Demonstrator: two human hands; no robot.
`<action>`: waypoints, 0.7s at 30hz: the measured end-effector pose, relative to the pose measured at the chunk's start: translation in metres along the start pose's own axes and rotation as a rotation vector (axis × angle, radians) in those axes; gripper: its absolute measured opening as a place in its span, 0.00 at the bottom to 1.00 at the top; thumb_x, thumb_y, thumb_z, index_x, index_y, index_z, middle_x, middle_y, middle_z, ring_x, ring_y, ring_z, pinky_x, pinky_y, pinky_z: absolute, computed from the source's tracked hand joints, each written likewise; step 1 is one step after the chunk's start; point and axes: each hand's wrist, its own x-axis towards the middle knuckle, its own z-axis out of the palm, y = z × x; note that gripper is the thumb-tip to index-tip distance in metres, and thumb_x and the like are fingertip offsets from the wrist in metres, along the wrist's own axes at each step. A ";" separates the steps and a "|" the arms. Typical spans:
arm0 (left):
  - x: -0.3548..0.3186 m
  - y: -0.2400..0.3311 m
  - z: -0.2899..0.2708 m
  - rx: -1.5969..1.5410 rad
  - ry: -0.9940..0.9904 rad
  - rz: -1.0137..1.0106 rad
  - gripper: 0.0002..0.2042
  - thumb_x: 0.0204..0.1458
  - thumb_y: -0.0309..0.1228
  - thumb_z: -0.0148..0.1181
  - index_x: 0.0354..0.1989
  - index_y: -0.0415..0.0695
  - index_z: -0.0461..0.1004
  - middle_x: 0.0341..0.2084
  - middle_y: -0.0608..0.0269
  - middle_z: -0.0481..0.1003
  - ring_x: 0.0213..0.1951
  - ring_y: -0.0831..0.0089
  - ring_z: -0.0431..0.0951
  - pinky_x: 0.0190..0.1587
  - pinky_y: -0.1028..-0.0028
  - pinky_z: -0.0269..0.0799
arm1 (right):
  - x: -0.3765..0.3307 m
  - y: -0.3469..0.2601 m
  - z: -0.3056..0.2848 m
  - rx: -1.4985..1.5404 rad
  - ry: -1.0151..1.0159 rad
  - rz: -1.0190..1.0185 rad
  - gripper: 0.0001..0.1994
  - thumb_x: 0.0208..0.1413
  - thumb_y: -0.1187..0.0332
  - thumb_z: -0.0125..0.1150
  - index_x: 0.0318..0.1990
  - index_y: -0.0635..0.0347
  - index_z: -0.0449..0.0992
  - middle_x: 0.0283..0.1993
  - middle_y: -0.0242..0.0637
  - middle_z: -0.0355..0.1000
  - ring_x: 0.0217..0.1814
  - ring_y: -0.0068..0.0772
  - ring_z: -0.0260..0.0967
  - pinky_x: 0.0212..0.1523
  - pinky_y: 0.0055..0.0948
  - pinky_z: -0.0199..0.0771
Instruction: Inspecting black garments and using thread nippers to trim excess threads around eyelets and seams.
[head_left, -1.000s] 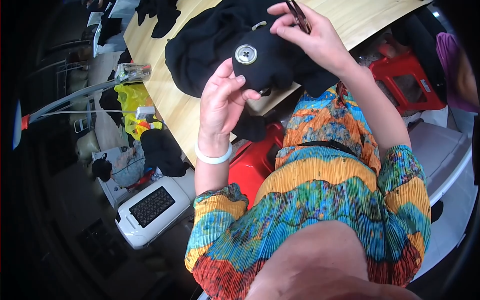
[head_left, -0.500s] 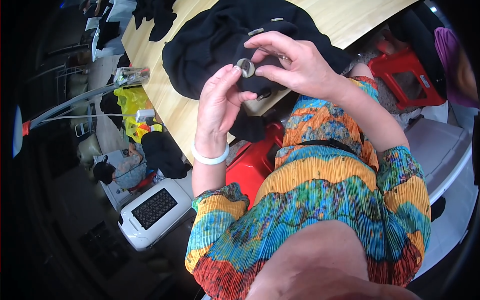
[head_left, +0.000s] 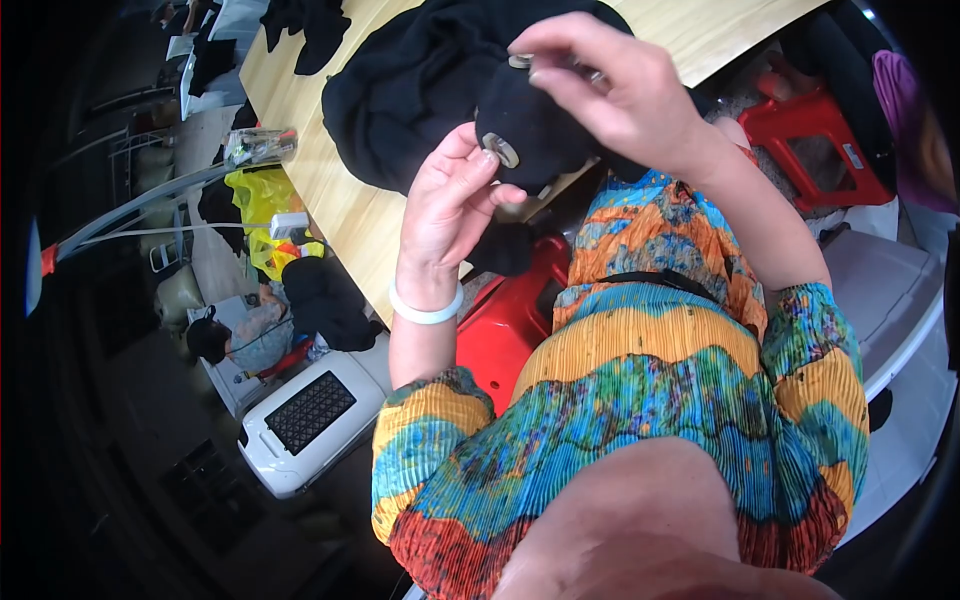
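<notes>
A black knit garment (head_left: 420, 95) lies bunched on the table, its buttoned edge raised between my hands. My left hand (head_left: 445, 205), with a pale bangle on its wrist, pinches a round grey-brown button (head_left: 501, 150) at that edge between thumb and index finger. Farther up the same edge, my right hand (head_left: 625, 90) has its thumb and index finger closed about a second button (head_left: 520, 61), partly hidden by the fingers. Something small and shiny shows within the curled right fingers; its kind cannot be made out.
The light wooden table (head_left: 690, 35) carries more black cloth (head_left: 305, 30) at the far left. Beside it are a clear container (head_left: 262, 147), a yellow bag (head_left: 255, 215) and a white power block (head_left: 290, 225). Red stools (head_left: 500, 335) stand below; another person (head_left: 260, 330) sits at left.
My right hand has moved up and right, from beside the left hand's button to another button. The left hand keeps its button, now tilted, and the cloth between the hands is spread wider.
</notes>
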 end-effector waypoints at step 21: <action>0.002 0.000 0.006 0.084 0.043 -0.104 0.09 0.47 0.19 0.50 0.38 0.36 0.67 0.30 0.58 0.73 0.24 0.75 0.75 0.29 0.79 0.76 | -0.017 -0.013 -0.004 -0.058 -0.194 -0.062 0.15 0.35 0.85 0.54 0.35 0.64 0.68 0.29 0.38 0.66 0.27 0.32 0.68 0.26 0.21 0.67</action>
